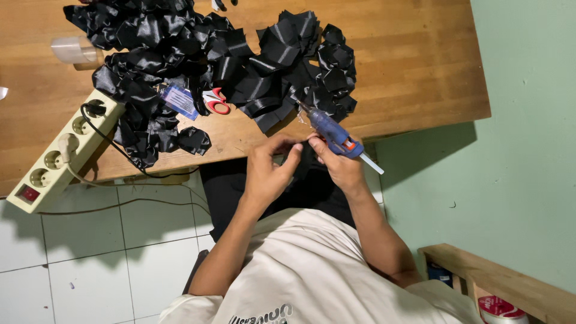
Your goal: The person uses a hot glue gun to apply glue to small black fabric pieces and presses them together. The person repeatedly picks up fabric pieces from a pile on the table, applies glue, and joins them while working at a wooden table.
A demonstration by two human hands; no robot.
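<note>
My right hand [337, 167] grips a blue hot glue gun [332, 131] at the near edge of the wooden table [420, 60]. The gun's nozzle points at a heap of folded black satin ribbon pieces [240, 66]. My left hand [267, 173] is curled just left of the right hand, with thumb and forefinger pinched near the right hand's fingers. Whatever they pinch is too small and dark to make out against my black trousers. Red-handled scissors [216, 101] and a small blue-and-white card [179, 99] lie among the ribbons.
A cream power strip [60, 153] with plugged-in black and white cables hangs over the table's left edge. A clear tape roll [75, 51] sits at far left. Pale green wall at right; a wooden shelf [510, 285] with a red-and-white roll [501, 309] at bottom right.
</note>
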